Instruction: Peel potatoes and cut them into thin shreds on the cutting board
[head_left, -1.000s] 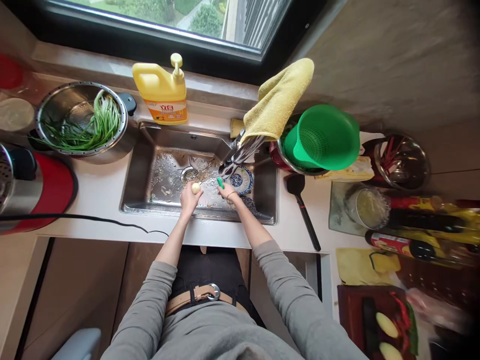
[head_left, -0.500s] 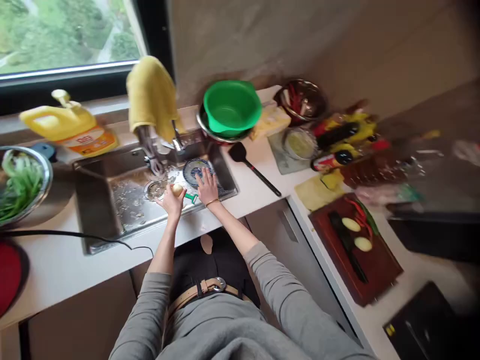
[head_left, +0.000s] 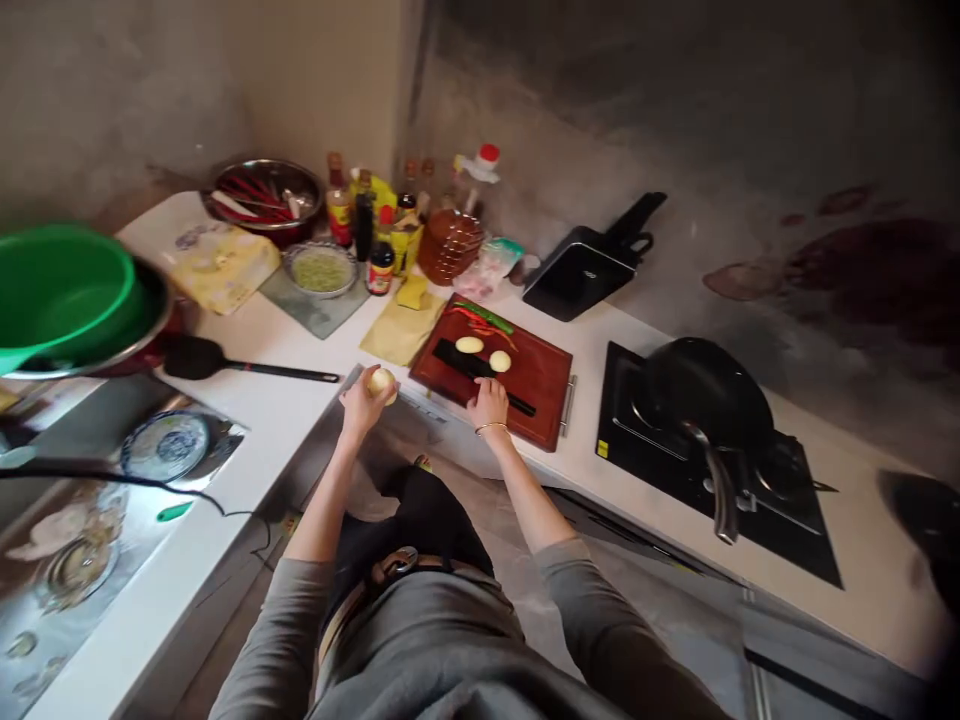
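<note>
My left hand [head_left: 362,405] is closed around a pale peeled potato [head_left: 381,382], held in front of the counter corner. Over the near edge of the reddish-brown cutting board [head_left: 544,385], my right hand [head_left: 490,402] has loosely bent fingers at a black knife [head_left: 520,404]; whether they touch it is unclear. Two more peeled potatoes, one [head_left: 469,345] beside the other [head_left: 500,361], lie on the board just beyond the knife. Red and green chili peppers [head_left: 484,318] rest along the board's far side.
To the right, a black wok [head_left: 701,395] sits on the stove [head_left: 645,440]. A square black pan [head_left: 581,272] leans at the wall. Bottles [head_left: 381,262] crowd the corner. A spatula [head_left: 277,371], green basin [head_left: 67,290] and sink with a patterned plate [head_left: 165,446] are left.
My view and body have turned right from the sink to the cutting board. The potato has come along in my left hand. My right hand has left the plate and reached the board.
</note>
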